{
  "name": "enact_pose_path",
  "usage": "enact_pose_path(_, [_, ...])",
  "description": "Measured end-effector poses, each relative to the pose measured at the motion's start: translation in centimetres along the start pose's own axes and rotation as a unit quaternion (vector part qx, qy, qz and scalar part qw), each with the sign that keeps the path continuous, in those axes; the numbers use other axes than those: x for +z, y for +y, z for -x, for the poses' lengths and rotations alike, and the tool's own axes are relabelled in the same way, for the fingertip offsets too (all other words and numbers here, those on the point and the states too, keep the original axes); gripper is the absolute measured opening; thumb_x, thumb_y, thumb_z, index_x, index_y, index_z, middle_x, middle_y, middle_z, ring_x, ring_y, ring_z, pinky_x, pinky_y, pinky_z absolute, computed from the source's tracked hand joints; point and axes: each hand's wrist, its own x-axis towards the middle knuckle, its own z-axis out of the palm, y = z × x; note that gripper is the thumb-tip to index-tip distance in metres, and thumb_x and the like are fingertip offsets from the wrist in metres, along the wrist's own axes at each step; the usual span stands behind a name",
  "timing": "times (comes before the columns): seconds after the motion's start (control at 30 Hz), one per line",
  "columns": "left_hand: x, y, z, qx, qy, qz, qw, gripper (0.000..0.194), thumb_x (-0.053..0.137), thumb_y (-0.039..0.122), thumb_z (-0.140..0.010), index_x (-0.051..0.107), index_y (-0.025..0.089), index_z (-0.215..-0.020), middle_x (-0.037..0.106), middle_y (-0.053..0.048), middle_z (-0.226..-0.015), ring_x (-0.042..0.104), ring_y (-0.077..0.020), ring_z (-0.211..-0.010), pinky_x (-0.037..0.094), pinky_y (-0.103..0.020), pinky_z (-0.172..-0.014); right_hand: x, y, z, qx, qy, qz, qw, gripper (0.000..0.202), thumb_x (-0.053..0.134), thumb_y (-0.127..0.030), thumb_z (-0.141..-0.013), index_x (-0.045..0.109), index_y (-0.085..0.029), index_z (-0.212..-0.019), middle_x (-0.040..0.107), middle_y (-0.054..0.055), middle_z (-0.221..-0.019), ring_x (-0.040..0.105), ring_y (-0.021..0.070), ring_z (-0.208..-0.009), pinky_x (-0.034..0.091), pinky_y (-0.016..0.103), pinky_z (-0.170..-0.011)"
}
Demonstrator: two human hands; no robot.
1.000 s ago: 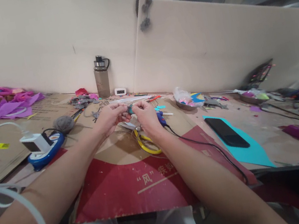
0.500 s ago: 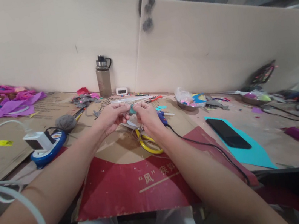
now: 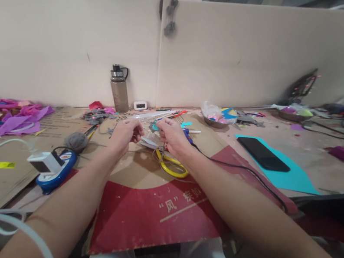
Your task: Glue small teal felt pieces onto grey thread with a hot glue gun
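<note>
My right hand (image 3: 172, 134) pinches a small teal piece (image 3: 155, 126) between thumb and fingertips, above the middle of the cardboard. To its left, a short gap away, my left hand (image 3: 128, 132) has its fingers curled together; whether anything is in them is hidden. Yellow-handled scissors (image 3: 177, 174) lie under my right wrist, partly covered. Just beyond that wrist shows a blue tool (image 3: 187, 135), perhaps a glue gun, with a black cord. Several teal scraps (image 3: 186, 124) lie past my right hand.
A water bottle (image 3: 119, 89) and a small white clock (image 3: 140, 105) stand by the wall. Left are a blue power strip (image 3: 71, 160) with a white charger, grey yarn (image 3: 76, 141) and coloured scraps (image 3: 8, 116). A phone (image 3: 262, 153) lies right on turquoise sheet; a bowl (image 3: 217, 122) stands behind.
My hands have come apart: the left has drawn back a little to the left and its fingers have curled. The teal piece has stayed with my right hand.
</note>
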Motion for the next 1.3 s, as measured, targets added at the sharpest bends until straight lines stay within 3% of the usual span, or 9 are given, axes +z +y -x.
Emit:
enact_pose_path(0.13, [0.0, -0.3, -0.1, 0.031, 0.002, -0.027, 0.999, 0.028, 0.051, 0.026, -0.078, 0.053, 0.015, -0.052, 0.054, -0.001, -0.05, 0.043, -0.0057, -0.037, 0.029, -0.018, -0.037, -0.1, 0.3, -0.2, -0.019, 0.022, 0.005, 1.0, 0.011, 0.055, -0.024, -0.065, 0.046, -0.019, -0.062, 0.035, -0.01, -0.05, 0.023, 0.005, -0.044, 0.02, 0.021, -0.043])
enact_pose_path(0.27, [0.2, -0.4, 0.0, 0.032, -0.034, 0.0, 0.999, 0.028, 0.06, 0.04, -0.078, 0.062, 0.014, -0.066, 0.06, -0.004, -0.062, 0.053, -0.0083, -0.048, 0.037, -0.019, -0.042, -0.1, 0.6, -0.4, -0.039, 0.034, 0.032, 0.998, 0.009, 0.054, -0.024, -0.065, 0.048, -0.018, -0.061, 0.039, -0.008, -0.053, 0.03, 0.0056, -0.049, 0.026, 0.02, -0.049])
enact_pose_path(0.37, [0.5, -0.3, 0.3, 0.032, -0.064, 0.001, 0.997, 0.026, 0.068, 0.039, -0.072, 0.066, 0.013, -0.076, 0.061, -0.004, -0.067, 0.056, -0.0098, -0.056, 0.041, -0.019, -0.044, -0.1, 0.7, -0.4, -0.055, 0.034, 0.056, 0.996, 0.009, 0.054, -0.025, -0.065, 0.049, -0.018, -0.063, 0.043, -0.007, -0.055, 0.034, 0.0066, -0.052, 0.03, 0.021, -0.052])
enact_pose_path(0.5, [0.9, 0.0, 0.7, 0.024, -0.052, 0.003, 0.998, 0.026, 0.071, 0.033, -0.068, 0.067, 0.011, -0.081, 0.06, -0.002, -0.063, 0.055, -0.0093, -0.055, 0.042, -0.018, -0.044, -0.2, 0.9, -0.4, -0.091, 0.034, 0.117, 0.988, 0.011, 0.055, -0.029, -0.066, 0.051, -0.018, -0.064, 0.048, -0.005, -0.059, 0.039, 0.0082, -0.056, 0.032, 0.021, -0.055])
enact_pose_path(0.8, [0.8, 0.1, 0.6, -0.007, -0.048, 0.004, 0.999, 0.015, 0.069, 0.026, -0.071, 0.064, 0.013, -0.076, 0.048, 0.004, -0.046, 0.038, -0.003, -0.038, 0.021, -0.014, -0.034, -0.2, 1.2, -0.2, -0.146, 0.027, 0.195, 0.97, 0.015, 0.055, -0.032, -0.07, 0.054, -0.018, -0.068, 0.051, -0.004, -0.06, 0.042, 0.0091, -0.056, 0.033, 0.022, -0.055])
enact_pose_path(0.93, [0.8, -0.2, 0.4, 0.008, -0.064, 0.018, 0.998, 0.011, 0.067, 0.022, -0.074, 0.064, 0.011, -0.075, 0.058, -0.001, -0.051, 0.047, -0.0048, -0.041, 0.035, -0.016, -0.039, -0.3, 1.3, -0.3, -0.135, 0.018, 0.194, 0.972, 0.016, 0.055, -0.034, -0.071, 0.055, -0.017, -0.07, 0.052, -0.004, -0.063, 0.043, 0.0096, -0.058, 0.034, 0.023, -0.056])
enact_pose_path(1.1, [0.9, -0.4, 0.3, 0.023, -0.029, 0.014, 0.999, 0.007, 0.065, 0.017, -0.076, 0.064, 0.011, -0.074, 0.062, -0.002, -0.056, 0.056, -0.0078, -0.048, 0.047, -0.02, -0.051, -0.6, 1.7, -0.7, -0.113, 0.001, 0.164, 0.98, 0.018, 0.055, -0.034, -0.074, 0.055, -0.02, -0.084, 0.049, -0.005, -0.067, 0.042, 0.0097, -0.06, 0.035, 0.022, -0.058])
enact_pose_path(1.2, [0.9, -0.3, 0.2, 0.025, -0.007, 0.014, 1.0, 0.007, 0.067, 0.016, -0.074, 0.063, 0.01, -0.076, 0.064, -0.003, -0.058, 0.059, -0.0097, -0.051, 0.05, -0.022, -0.055, -0.8, 1.3, -0.6, -0.145, 0.011, 0.166, 0.975, 0.022, 0.056, -0.029, -0.074, 0.053, -0.023, -0.095, 0.048, -0.004, -0.075, 0.043, 0.0103, -0.065, 0.037, 0.023, -0.062])
enact_pose_path(1.3, [0.9, -0.2, 0.2, 0.027, -0.001, 0.012, 1.0, 0.008, 0.069, 0.015, -0.073, 0.063, 0.01, -0.076, 0.065, -0.003, -0.06, 0.061, -0.0107, -0.053, 0.052, -0.024, -0.057, -0.9, 0.5, -0.3, -0.215, 0.022, 0.229, 0.949, 0.016, 0.057, -0.027, -0.075, 0.057, -0.022, -0.09, 0.048, 0.0, -0.085, 0.044, 0.0115, -0.072, 0.039, 0.025, -0.068])
